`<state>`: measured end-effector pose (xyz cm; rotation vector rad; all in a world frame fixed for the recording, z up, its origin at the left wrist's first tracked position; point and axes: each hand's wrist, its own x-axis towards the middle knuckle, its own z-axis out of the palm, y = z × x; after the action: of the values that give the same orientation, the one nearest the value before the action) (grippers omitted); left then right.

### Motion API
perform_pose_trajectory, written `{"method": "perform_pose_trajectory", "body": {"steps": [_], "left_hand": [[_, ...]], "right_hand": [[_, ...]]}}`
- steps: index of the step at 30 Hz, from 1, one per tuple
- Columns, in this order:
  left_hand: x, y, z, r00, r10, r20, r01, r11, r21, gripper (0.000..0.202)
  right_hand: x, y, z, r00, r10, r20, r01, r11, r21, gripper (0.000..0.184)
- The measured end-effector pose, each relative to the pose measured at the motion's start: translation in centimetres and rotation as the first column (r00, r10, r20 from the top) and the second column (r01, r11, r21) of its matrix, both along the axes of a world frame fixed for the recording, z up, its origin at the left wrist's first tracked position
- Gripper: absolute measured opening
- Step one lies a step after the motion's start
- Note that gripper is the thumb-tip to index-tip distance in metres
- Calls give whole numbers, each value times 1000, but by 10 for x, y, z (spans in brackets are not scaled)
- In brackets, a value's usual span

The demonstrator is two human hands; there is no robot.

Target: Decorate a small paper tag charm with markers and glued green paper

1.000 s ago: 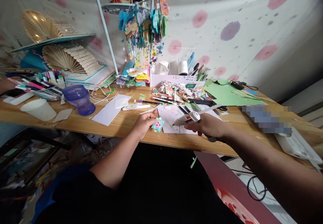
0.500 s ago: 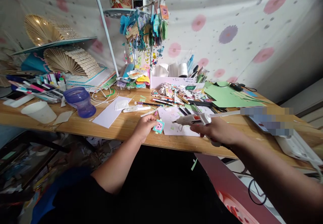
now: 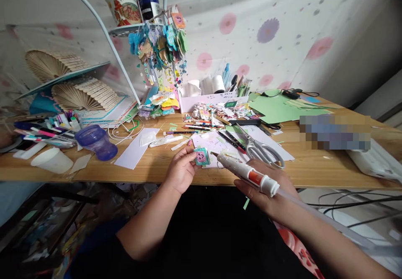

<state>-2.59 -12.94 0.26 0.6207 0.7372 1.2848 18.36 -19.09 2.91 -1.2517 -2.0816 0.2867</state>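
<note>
My left hand (image 3: pixel 180 171) pinches a small teal and pink craft square (image 3: pixel 201 156) at the front edge of the wooden desk (image 3: pixel 314 168). My right hand (image 3: pixel 270 187) grips a white glue gun (image 3: pixel 243 169) with an orange band. Its nozzle points left, a short way from the square, and a clear glue stick juts out behind it. Both sit over a white paper sheet (image 3: pixel 220 145). Scissors (image 3: pixel 260 149) with grey handles lie just beyond the gun.
A purple cup (image 3: pixel 94 140), a white cup (image 3: pixel 53 159), pens and folded fans crowd the left. A white box (image 3: pixel 204 99) of supplies, hanging paper charms (image 3: pixel 160 44), loose cut-outs and green paper (image 3: pixel 276 107) fill the back. A white device (image 3: pixel 373 164) sits at the right.
The glue gun has swung from level over the desk to pointing up-left at the square, now nearer my body. The camera view tilted down. My left hand lifted the square slightly.
</note>
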Motion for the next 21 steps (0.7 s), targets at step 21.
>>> {"method": "perform_pose_trajectory", "body": {"steps": [21], "left_hand": [[0, -6, 7, 996, -88, -17, 89, 994, 58, 22]], "right_hand": [[3, -6, 3, 989, 65, 130, -74, 995, 65, 13]]}}
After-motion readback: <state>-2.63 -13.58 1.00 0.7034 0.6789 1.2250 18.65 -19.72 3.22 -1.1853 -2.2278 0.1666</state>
